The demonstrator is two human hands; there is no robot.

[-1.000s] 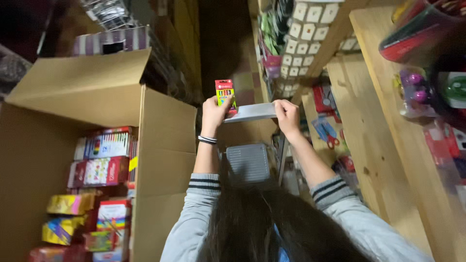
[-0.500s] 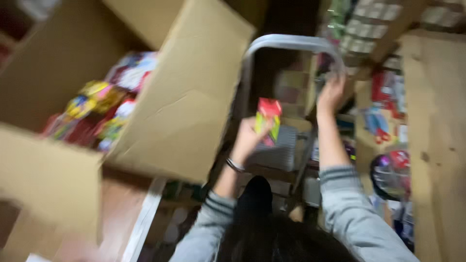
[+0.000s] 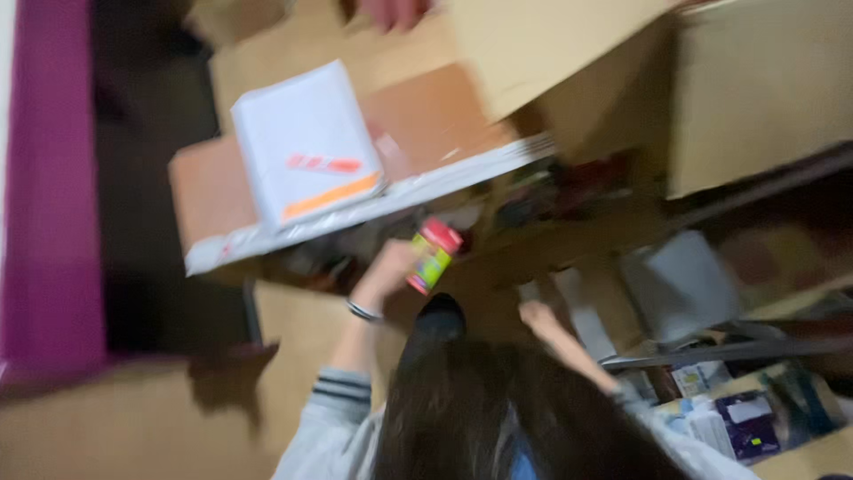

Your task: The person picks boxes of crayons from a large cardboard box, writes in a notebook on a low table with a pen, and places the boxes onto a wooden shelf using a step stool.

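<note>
Left hand (image 3: 388, 271) grips red-yellow packet (image 3: 432, 256); right hand (image 3: 538, 316) blurred, grip unclear; white parcel (image 3: 306, 142) above

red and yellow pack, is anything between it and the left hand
Nothing visible: the left hand already has the pack in its grip, held up below the white package. The frame is blurred, so finger detail is unclear.
</note>
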